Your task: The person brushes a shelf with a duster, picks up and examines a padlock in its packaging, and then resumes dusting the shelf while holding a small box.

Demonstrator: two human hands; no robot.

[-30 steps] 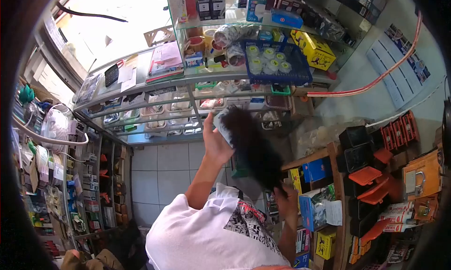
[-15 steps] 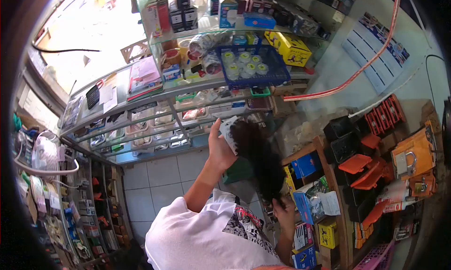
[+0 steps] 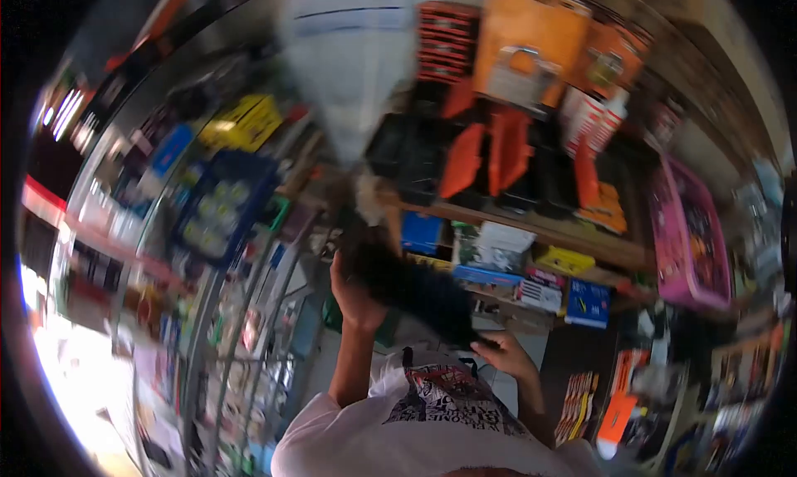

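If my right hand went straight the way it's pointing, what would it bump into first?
Probably the black fluffy thing, whose thin end your right hand is holding. It's blurry and I can't judge depth well, so I can't say what comes after.

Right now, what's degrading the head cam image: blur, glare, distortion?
Head view: motion smear, heavy on the blue basket at left; blown-out glare, lower left; fisheye bowing, black corners; the black fluffy duster is a dark mass with little texture; shirt print soft, only partly legible.
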